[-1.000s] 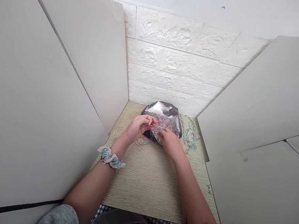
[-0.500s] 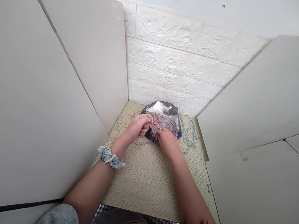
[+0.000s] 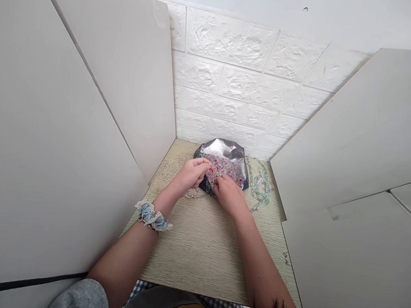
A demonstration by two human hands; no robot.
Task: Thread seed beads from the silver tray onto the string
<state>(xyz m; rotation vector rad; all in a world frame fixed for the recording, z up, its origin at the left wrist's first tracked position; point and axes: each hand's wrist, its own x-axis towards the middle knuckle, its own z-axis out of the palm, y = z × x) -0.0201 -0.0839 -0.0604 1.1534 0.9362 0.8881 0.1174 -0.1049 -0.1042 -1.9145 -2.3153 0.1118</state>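
Observation:
A silver-lined pouch [image 3: 223, 148] lies opened out at the far end of the table, with a heap of small pink, red and clear beads [image 3: 225, 167] inside it. Over its left side is my left hand [image 3: 192, 174], fingertips pinched together; whatever they hold is too small to make out. My right hand [image 3: 229, 192] rests at the pouch's front edge, its fingers curled closed at the beads, their grip hidden. Pale bead strands [image 3: 193, 194] lie partly under the pouch below my left hand. Strings of green and clear beads [image 3: 260, 183] lie right of the pouch.
The wooden table [image 3: 199, 247] is narrow, hemmed in by a white panel [image 3: 127, 64] on the left and another white panel [image 3: 362, 127] on the right. Behind stands a white brick-patterned wall [image 3: 231, 85]. Small shiny bits [image 3: 285, 258] lie near the right edge.
My left hand has shifted slightly, its fingers now stretching a little further right over the beads. My right hand stays almost in place at the pouch's front edge.

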